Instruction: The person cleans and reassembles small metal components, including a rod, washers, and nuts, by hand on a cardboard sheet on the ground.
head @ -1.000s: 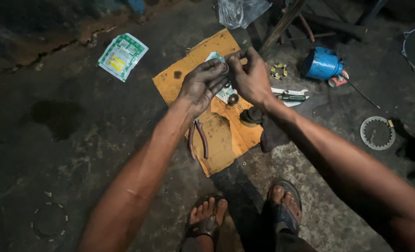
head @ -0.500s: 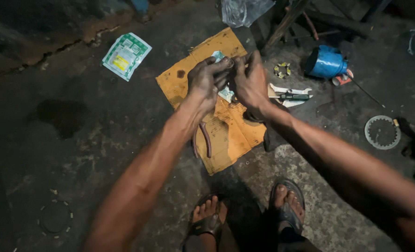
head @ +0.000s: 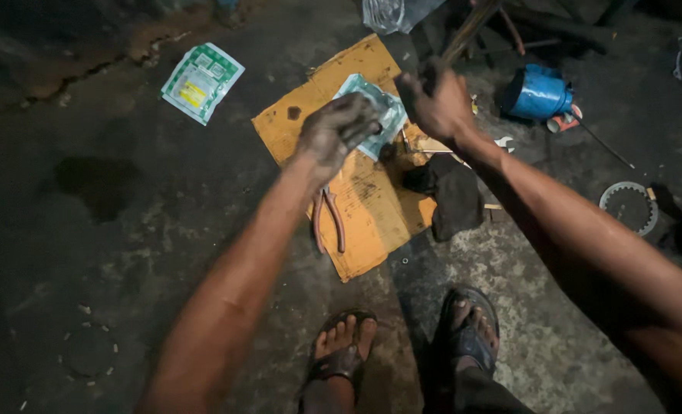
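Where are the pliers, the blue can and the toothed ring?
pliers (head: 330, 218), head view, on the handles.
blue can (head: 539, 93), head view, on its side wall.
toothed ring (head: 609, 198), head view, on its left rim.

Light: dim overall, brightest on the cardboard (head: 372, 207).
Shadows: deep black in the corners above the cardboard.
Blur: slight softness on both hands.

Greasy left hand (head: 337, 130) hovers over cardboard (head: 372, 207); right hand (head: 437, 103) sits fisted beside it.

Matt cardboard sheet (head: 372, 207), rough concrete floor (head: 126, 230)
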